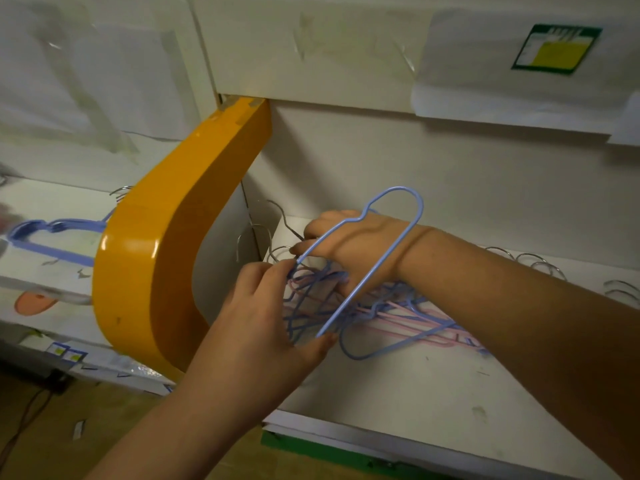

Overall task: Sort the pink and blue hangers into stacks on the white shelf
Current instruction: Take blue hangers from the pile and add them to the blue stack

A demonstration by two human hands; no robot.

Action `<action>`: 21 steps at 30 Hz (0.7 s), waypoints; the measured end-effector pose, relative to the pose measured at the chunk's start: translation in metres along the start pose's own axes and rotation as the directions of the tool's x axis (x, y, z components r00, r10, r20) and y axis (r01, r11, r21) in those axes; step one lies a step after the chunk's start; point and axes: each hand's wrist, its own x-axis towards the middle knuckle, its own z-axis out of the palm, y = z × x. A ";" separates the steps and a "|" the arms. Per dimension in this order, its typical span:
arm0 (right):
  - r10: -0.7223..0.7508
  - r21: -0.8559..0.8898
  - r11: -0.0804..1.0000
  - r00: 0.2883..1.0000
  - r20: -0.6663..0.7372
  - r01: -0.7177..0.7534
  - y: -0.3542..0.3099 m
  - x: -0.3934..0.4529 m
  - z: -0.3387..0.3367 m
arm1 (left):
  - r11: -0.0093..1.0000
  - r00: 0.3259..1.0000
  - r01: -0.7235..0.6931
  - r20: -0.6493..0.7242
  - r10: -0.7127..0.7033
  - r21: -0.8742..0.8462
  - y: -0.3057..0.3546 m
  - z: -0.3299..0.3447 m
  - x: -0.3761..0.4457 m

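A single blue hanger [363, 258] stands lifted above the tangle, its long axis running from about 7 o'clock near the left hand up to 1 o'clock, where its rounded loop end arches over the right wrist. It is thin, smooth, coated wire with a small notch in its upper bar. The left hand [256, 317] comes in from 7 o'clock and grips this hanger: its fingers pinch the upper bar near the wire end, and the thumb touches the lower bar's end.

The right hand [349, 240] reaches in from 4 o'clock, passing through the loop of the lifted hanger, its fingers curled down at the bare metal hooks [277, 233] at the pile's 10 o'clock edge; whether they actually hold a hook cannot be told.

Under both hands lies a mixed pile of hangers [391, 317], pink and blue wires crossed over one another, mostly stretched from 9 to 3 o'clock on the white shelf [415, 393]. More silver hooks [540, 265] show at 2 o'clock behind the right forearm.

The shelf surface is matte white, scuffed and marked, with a pale back wall. A glossy curved orange divider [162, 258] rises at 9 o'clock. Beyond it, on the neighbouring shelf section, a neat stack of blue hangers [52, 237] lies flat. A green and yellow label [556, 48] sits on paper at 1 o'clock, high on the upper panel.
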 end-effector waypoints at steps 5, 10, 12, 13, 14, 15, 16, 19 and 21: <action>0.047 -0.112 0.991 0.984 -0.174 -0.068 -0.015 -0.003 0.003 | 0.999 0.999 -0.045 0.011 0.045 -0.001 -0.001 -0.005 -0.001; 0.025 -0.239 0.965 0.949 -0.315 -0.105 -0.020 -0.002 0.008 | 0.994 0.994 -0.110 0.020 0.110 0.001 -0.002 -0.005 -0.001; 0.049 -0.253 0.957 0.939 -0.340 -0.141 -0.023 0.000 0.013 | 0.990 0.990 -0.139 0.016 0.139 0.000 -0.003 -0.005 -0.001; 0.061 -0.249 0.956 0.934 -0.353 -0.156 -0.025 -0.001 0.015 | 0.989 0.989 -0.150 0.016 0.150 0.003 -0.004 -0.004 -0.001; 0.080 -0.237 0.955 0.927 -0.365 -0.176 -0.025 -0.002 0.017 | 0.987 0.987 -0.159 0.018 0.159 0.008 -0.005 -0.004 -0.002; 0.100 -0.233 0.952 0.923 -0.371 -0.197 -0.026 -0.005 0.018 | 0.986 0.986 -0.165 0.021 0.164 0.014 -0.005 -0.004 -0.002; 0.126 -0.224 0.950 0.922 -0.367 -0.219 -0.025 -0.008 0.018 | 0.985 0.985 -0.169 0.024 0.168 0.022 -0.005 -0.004 -0.003; 0.171 -0.220 0.943 0.931 -0.323 -0.250 -0.017 -0.019 0.013 | 0.982 0.982 -0.187 0.025 0.187 0.038 -0.007 -0.005 -0.004; 0.204 -0.216 0.933 0.919 -0.337 -0.287 -0.009 -0.028 0.007 | 0.980 0.981 -0.192 0.021 0.191 0.045 -0.008 -0.005 -0.005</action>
